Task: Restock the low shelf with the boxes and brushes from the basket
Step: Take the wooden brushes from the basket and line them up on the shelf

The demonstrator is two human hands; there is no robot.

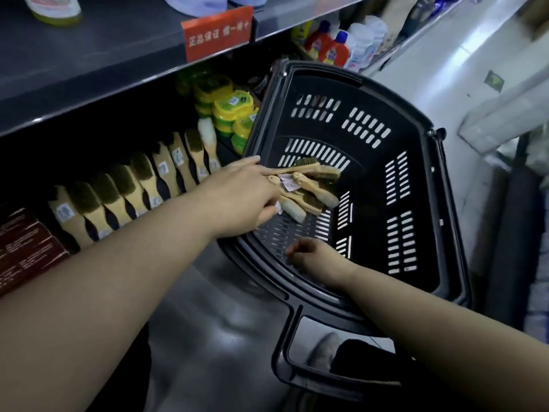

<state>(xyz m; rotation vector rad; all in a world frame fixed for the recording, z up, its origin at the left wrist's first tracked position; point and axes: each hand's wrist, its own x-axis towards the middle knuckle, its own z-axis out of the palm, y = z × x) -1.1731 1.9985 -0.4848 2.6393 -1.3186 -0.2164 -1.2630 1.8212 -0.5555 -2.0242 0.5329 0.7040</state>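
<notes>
A black plastic basket stands tilted toward the shelf, and several wooden brushes lie in a pile on its slotted bottom. My left hand reaches into the basket with its fingers spread, fingertips right at the brush handles and no brush lifted. My right hand has its fingers curled on the basket's near rim. On the low shelf a row of brushes stands side by side, with dark red boxes to their left.
Yellow-green round tins are stacked on the low shelf beside the basket. An upper shelf edge with a red sign overhangs it. Detergent bottles stand further along. The aisle floor is to the right.
</notes>
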